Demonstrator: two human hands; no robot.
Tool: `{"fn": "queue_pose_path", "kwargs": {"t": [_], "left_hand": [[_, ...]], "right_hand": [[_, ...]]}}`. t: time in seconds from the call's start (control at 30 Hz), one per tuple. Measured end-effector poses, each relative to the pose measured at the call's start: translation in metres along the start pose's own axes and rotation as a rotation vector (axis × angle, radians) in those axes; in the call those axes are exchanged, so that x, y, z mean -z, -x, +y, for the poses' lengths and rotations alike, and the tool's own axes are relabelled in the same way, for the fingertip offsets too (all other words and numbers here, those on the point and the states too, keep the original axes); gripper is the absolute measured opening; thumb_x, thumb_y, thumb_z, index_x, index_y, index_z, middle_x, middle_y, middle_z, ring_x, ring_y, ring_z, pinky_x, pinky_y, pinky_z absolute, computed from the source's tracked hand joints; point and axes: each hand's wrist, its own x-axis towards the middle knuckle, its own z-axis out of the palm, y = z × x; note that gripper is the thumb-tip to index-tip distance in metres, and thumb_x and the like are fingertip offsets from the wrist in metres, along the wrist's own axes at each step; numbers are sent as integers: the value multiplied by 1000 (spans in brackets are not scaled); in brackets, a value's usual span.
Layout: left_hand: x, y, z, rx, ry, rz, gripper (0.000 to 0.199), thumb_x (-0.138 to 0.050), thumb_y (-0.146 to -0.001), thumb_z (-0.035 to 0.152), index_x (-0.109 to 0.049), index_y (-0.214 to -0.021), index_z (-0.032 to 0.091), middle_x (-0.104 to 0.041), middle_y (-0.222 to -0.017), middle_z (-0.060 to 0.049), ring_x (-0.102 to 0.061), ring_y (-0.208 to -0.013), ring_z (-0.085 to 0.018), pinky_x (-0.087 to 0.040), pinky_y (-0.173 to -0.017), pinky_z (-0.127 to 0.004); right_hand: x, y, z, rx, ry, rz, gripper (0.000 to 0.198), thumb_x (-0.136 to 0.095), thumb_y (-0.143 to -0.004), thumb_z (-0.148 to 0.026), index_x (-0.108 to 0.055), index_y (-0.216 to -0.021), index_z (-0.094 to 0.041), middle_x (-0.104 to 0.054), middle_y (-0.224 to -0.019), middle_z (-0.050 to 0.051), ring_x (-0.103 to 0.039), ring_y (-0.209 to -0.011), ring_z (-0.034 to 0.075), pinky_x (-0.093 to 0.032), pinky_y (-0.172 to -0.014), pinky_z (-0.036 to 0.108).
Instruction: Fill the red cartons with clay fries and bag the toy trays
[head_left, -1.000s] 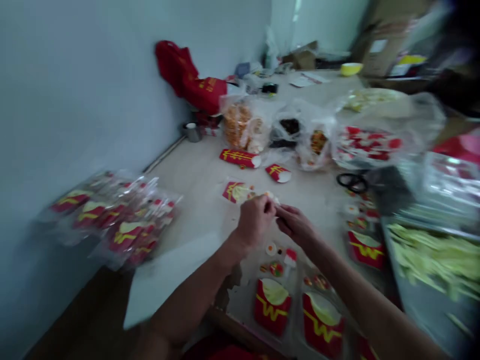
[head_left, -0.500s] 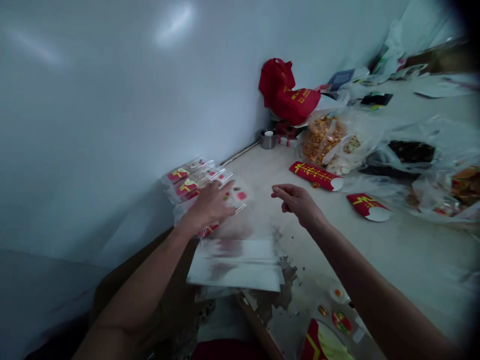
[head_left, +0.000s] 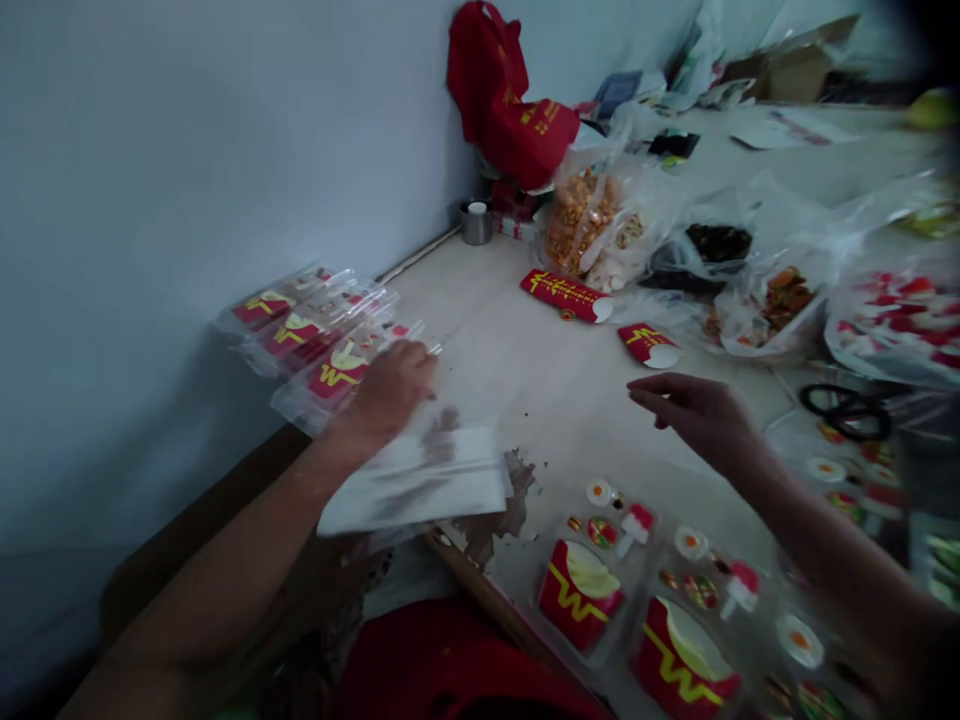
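My left hand (head_left: 401, 385) hovers at the right end of the nearest filled clear packet (head_left: 341, 370), just above a stack of white sheets or sleeves (head_left: 427, 485). Its fingers curl downward, and their tips are blurred and partly hidden. Two more packets (head_left: 296, 330) overlap behind that one, each with a red fries-box piece bearing a yellow zigzag. On the other side, my right hand (head_left: 694, 405) is in the air over the table with its fingers stretched forward and nothing visible in them. Below it lie clear trays (head_left: 592, 570) holding fries boxes, eggs and popsicle pieces.
Along the back stand a red bag (head_left: 510, 110), a metal cup (head_left: 477, 222) and plastic bags of small pieces (head_left: 585, 220). Two red fries cartons (head_left: 566, 296) lie mid-table. Black scissors (head_left: 844, 410) rest at the right. A pale wall (head_left: 187, 150) borders the left.
The view has shifted to the right, bringing more trays in sight. My left hand has drawn back from lying spread on the nearest packet and is more curled. My right hand has moved right, its fingers straighter.
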Motion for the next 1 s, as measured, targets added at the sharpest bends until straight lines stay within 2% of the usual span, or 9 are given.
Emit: {"fn": "queue_pose_path", "kwargs": {"t": [0.07, 0.13, 0.23, 0.37, 0.57, 0.7, 0.77, 0.87, 1.0], "left_hand": [[-19, -6, 24, -45, 153, -131, 39, -81, -76, 41, -67, -103, 17, -68, -111, -11, -62, -106, -29, -46, -90, -37], [-41, -10, 38, 24, 301, -236, 44, -86, -68, 49, -68, -96, 19, -71, -100, -7, -64, -94, -25, -45, -79, -32], [-63, -13, 39, 167, 470, -336, 26, -82, -72, 43, -71, -80, 21, -72, -81, -3, -65, -78, -21, -41, -67, -29], [-63, -23, 34, 63, 543, -132, 20, -64, -85, 40, -76, -77, 26, -74, -88, -4, -66, -84, -22, -42, -75, -31], [-36, -62, 71, 196, 710, 16, 20, -71, -77, 41, -69, -73, 22, -69, -71, -1, -59, -68, -17, -40, -67, -29], [-25, -102, 91, 158, 879, 15, 22, -65, -82, 38, -72, -88, 18, -74, -84, -2, -62, -74, -16, -43, -70, -27], [-25, -115, 94, 91, 928, -47, 25, -62, -84, 39, -76, -92, 19, -76, -91, -3, -65, -82, -18, -45, -76, -28], [-36, -134, 94, 78, 969, -112, 23, -66, -80, 40, -78, -89, 22, -77, -88, -2, -65, -83, -19, -45, -77, -28], [-64, -164, 81, 314, 1143, -83, 26, -84, -61, 38, -73, -77, 20, -68, -68, 2, -55, -64, -12, -42, -64, -25]], "right_hand": [[25, 11, 13, -18, 132, 20, 35, -70, -82, -52, -78, -99, -23, -72, -74, 6, -59, -58, 17, -41, -57, 33], [50, 22, 26, -49, 267, 22, 31, -69, -84, -50, -78, -98, -23, -71, -70, 6, -61, -57, 18, -40, -58, 34], [86, 40, 44, -120, 422, 13, 29, -68, -86, -48, -78, -98, -23, -72, -71, 6, -63, -58, 18, -41, -63, 34], [122, 61, 64, -246, 544, 74, 25, -67, -87, -42, -78, -97, -21, -74, -77, 7, -65, -65, 18, -40, -64, 30], [104, 67, 81, -132, 673, -177, 12, -70, -83, -30, -79, -87, -23, -76, -84, 7, -65, -76, 21, -39, -71, 32], [107, 57, 79, -112, 808, -87, 21, -64, -87, -25, -78, -101, -19, -74, -99, 13, -64, -88, 24, -39, -78, 34], [126, 58, 79, -120, 834, -125, 31, -58, -84, -12, -76, -110, -17, -73, -105, 14, -62, -93, 24, -40, -81, 33], [152, 74, 86, 15, 878, -294, 58, -56, -73, 1, -70, -125, -18, -66, -123, 15, -54, -116, 25, -38, -96, 34], [150, 102, 98, 114, 986, -435, 84, -66, -64, 0, -58, -144, -25, -50, -147, 15, -38, -133, 30, -30, -107, 40]]}}
